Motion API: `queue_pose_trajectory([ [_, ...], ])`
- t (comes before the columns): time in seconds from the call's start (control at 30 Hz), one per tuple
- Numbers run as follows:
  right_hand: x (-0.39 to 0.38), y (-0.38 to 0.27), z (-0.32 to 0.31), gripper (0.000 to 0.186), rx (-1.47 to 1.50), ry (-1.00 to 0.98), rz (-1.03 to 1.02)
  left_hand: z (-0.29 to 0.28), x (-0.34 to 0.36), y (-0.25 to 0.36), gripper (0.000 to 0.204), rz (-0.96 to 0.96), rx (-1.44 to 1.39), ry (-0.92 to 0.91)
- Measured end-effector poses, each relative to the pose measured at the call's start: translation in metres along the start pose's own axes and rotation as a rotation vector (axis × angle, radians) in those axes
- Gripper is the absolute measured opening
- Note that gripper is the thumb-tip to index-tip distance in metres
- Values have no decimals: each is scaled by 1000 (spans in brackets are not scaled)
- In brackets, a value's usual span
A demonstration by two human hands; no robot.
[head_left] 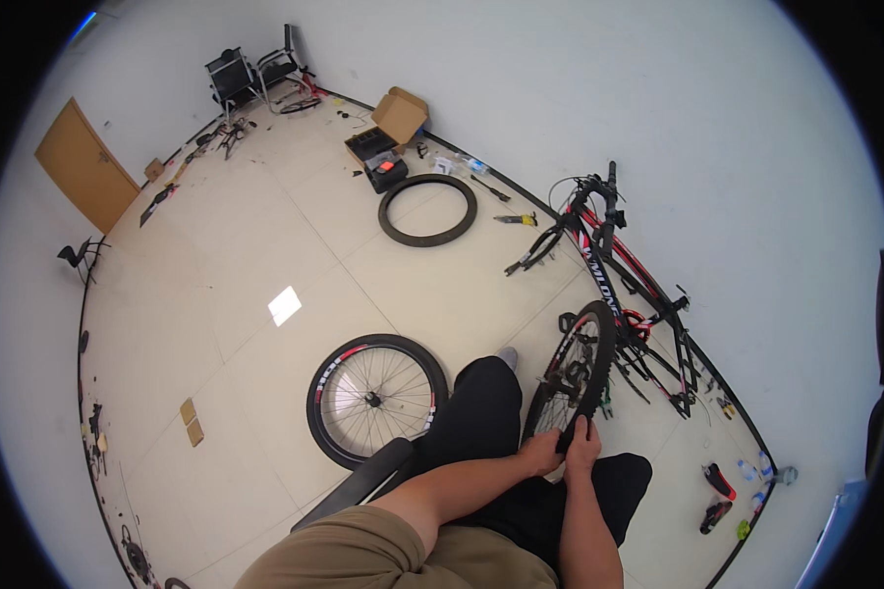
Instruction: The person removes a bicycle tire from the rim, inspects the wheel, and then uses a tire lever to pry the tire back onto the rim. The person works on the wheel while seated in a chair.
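Note:
A bicycle wheel (601,344) with a black knobbly tyre, thin spokes and sprockets at its hub stands tilted upright between my knees. My left hand (543,454) grips the near end of this wheel at the rim and tyre. Right beside it, my right hand (583,447) is closed round the tyre, thumb pointing up along the tread. The fingertips of both hands are hidden behind the tyre. A second wheel (373,400), with tyre fitted and red-and-white rim markings, lies flat on the floor left of my knee.
Against the right wall lies a black-and-red bicycle frame (599,270) with handlebar. Farther off are a loose tyre (390,224), an open cardboard box (400,116), a black tool case (371,144) and pliers (517,219). Bottles (747,470) stand at the right; a black armrest (359,483) is by my left arm.

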State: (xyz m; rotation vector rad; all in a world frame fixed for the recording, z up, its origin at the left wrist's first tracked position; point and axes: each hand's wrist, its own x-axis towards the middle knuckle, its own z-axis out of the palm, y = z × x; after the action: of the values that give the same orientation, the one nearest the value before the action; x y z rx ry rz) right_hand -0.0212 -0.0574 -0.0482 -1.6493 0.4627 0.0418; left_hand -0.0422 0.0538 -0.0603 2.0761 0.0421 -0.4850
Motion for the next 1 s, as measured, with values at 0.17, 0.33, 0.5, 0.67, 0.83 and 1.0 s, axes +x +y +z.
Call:
queue_pose_trajectory([
  [0.17,-11,0,8,44,-122,75,-127,2,-4,-9,33,18,29,-3],
  [0.33,-8,10,4,43,-442,141,-171,-3,-6,2,36,45,-49,-41],
  [0.5,-11,6,8,43,-479,153,-200,0,-4,-6,34,32,-41,-33],
  [0.67,-13,-2,11,43,-449,152,-157,-2,-2,-3,38,14,-9,-39],
  [0.83,-9,3,7,43,-430,147,-161,-8,-4,6,42,-17,-22,-60],
  [1.0,-7,8,3,41,-410,105,-137,-7,-7,7,47,29,-11,-19],
])
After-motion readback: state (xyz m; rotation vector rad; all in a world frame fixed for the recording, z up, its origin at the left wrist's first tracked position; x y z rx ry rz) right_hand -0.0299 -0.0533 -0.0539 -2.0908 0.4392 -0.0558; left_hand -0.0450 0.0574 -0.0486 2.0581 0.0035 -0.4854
